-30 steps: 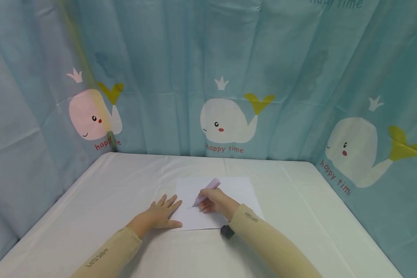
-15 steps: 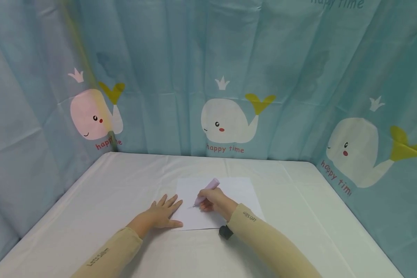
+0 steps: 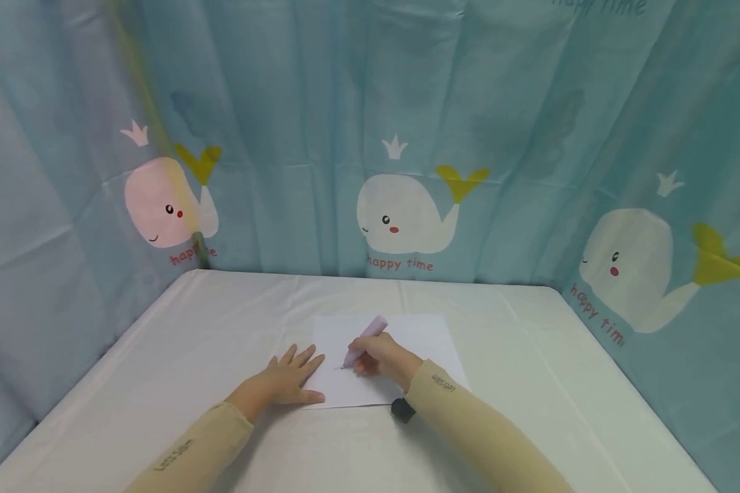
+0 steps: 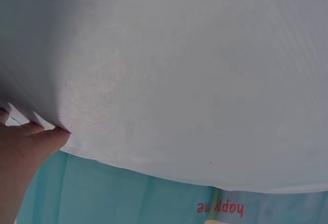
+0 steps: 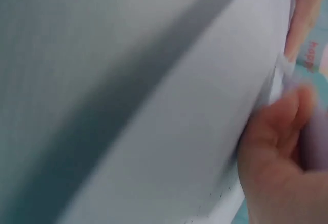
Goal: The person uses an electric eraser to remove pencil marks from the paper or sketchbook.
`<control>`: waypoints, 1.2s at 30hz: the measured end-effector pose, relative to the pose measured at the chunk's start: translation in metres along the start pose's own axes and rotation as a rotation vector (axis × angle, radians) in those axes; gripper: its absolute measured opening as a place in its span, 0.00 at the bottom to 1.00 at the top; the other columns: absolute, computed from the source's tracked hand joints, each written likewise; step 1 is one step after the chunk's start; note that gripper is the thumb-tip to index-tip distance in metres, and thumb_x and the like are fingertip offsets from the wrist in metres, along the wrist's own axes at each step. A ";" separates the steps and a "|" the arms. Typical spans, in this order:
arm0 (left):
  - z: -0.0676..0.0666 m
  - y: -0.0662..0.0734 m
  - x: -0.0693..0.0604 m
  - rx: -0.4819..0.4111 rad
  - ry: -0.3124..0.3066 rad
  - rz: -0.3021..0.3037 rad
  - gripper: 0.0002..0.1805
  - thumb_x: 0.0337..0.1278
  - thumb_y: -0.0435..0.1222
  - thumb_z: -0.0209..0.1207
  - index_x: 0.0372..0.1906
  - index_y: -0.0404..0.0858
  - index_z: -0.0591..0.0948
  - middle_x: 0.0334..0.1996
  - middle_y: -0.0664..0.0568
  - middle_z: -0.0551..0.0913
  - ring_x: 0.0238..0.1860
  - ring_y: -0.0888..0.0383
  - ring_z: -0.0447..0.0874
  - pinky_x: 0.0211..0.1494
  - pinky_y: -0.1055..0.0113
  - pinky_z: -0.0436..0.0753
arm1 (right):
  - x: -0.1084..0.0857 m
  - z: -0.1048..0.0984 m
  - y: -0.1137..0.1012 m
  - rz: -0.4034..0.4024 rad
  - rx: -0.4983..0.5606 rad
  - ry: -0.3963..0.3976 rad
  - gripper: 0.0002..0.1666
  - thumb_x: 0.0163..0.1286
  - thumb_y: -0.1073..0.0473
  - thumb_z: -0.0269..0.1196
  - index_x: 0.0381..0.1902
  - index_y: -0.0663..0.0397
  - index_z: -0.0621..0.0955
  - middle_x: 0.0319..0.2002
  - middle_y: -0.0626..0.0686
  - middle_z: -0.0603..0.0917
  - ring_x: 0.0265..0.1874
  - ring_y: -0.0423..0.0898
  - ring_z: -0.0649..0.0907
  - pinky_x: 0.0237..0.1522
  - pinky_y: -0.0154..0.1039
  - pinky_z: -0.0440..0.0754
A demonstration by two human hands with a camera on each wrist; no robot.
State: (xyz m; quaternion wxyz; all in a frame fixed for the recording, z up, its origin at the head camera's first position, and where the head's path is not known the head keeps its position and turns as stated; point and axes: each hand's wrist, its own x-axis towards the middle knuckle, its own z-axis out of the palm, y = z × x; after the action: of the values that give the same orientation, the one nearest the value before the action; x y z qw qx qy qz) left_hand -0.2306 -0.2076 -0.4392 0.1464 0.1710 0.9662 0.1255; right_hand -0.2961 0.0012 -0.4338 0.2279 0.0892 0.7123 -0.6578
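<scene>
A white sheet of paper lies on the table in the head view. My right hand grips a light purple marker, its tip touching the paper where a faint short line shows. On the paper's left edge my left hand rests flat with fingers spread. The right wrist view has the right hand curled round the marker, blurred. In the left wrist view the left hand shows at the left edge, its fingertips touching the surface.
A white cloth covers the table. A small black object pokes out beneath the right wrist; probably part of the wrist camera, though I cannot tell. Blue curtains printed with whales hang behind and at both sides.
The marker has shifted very slightly left and stands a little steeper, its tip still on the paper. My left hand stays in place.
</scene>
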 end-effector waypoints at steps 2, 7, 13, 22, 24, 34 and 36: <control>0.000 0.000 0.000 0.000 0.003 0.008 0.49 0.56 0.62 0.58 0.74 0.37 0.59 0.75 0.38 0.51 0.73 0.29 0.40 0.65 0.28 0.48 | -0.001 0.000 -0.001 0.002 -0.005 0.003 0.11 0.62 0.64 0.64 0.39 0.65 0.76 0.19 0.53 0.78 0.14 0.41 0.76 0.19 0.31 0.76; 0.000 0.001 0.000 -0.010 0.003 0.013 0.49 0.56 0.62 0.58 0.74 0.36 0.60 0.75 0.37 0.51 0.73 0.29 0.40 0.65 0.28 0.47 | -0.002 0.001 -0.001 0.015 0.009 -0.002 0.12 0.62 0.64 0.65 0.40 0.65 0.75 0.19 0.54 0.78 0.14 0.41 0.76 0.20 0.31 0.76; -0.001 0.002 -0.002 -0.004 0.005 0.014 0.48 0.56 0.61 0.59 0.73 0.36 0.60 0.75 0.37 0.51 0.72 0.28 0.41 0.65 0.28 0.48 | -0.001 0.000 0.001 0.017 0.016 -0.048 0.10 0.64 0.61 0.63 0.38 0.65 0.77 0.19 0.53 0.78 0.14 0.41 0.76 0.20 0.32 0.77; -0.001 0.001 -0.001 0.004 0.007 0.013 0.48 0.56 0.61 0.58 0.74 0.36 0.60 0.75 0.37 0.52 0.72 0.28 0.42 0.65 0.28 0.49 | -0.001 0.001 0.001 0.004 0.046 0.017 0.09 0.58 0.65 0.63 0.35 0.64 0.77 0.17 0.53 0.77 0.13 0.40 0.75 0.18 0.30 0.75; -0.001 0.002 -0.001 0.005 0.005 0.010 0.48 0.56 0.62 0.58 0.74 0.36 0.60 0.75 0.38 0.51 0.72 0.29 0.42 0.65 0.28 0.49 | 0.000 0.002 0.001 0.002 0.050 0.045 0.10 0.58 0.65 0.63 0.36 0.64 0.76 0.17 0.53 0.77 0.12 0.40 0.75 0.17 0.30 0.75; -0.002 0.003 -0.001 -0.005 0.007 0.008 0.48 0.56 0.61 0.59 0.74 0.36 0.60 0.75 0.37 0.52 0.73 0.29 0.41 0.65 0.28 0.49 | -0.002 0.007 0.000 -0.017 -0.027 0.089 0.12 0.57 0.64 0.64 0.36 0.64 0.75 0.17 0.53 0.77 0.12 0.40 0.75 0.17 0.30 0.76; -0.002 0.003 -0.002 -0.002 0.009 0.008 0.48 0.56 0.61 0.59 0.73 0.36 0.61 0.75 0.37 0.52 0.72 0.29 0.42 0.65 0.28 0.49 | -0.002 0.007 0.000 -0.010 -0.050 0.070 0.11 0.57 0.64 0.64 0.36 0.65 0.76 0.17 0.53 0.78 0.12 0.40 0.75 0.17 0.30 0.76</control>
State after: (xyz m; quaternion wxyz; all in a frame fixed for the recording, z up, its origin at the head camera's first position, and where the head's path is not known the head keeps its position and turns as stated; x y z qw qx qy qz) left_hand -0.2287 -0.2056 -0.4361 0.1416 0.1741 0.9660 0.1280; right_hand -0.2927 -0.0058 -0.4328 0.2016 0.1028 0.7364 -0.6376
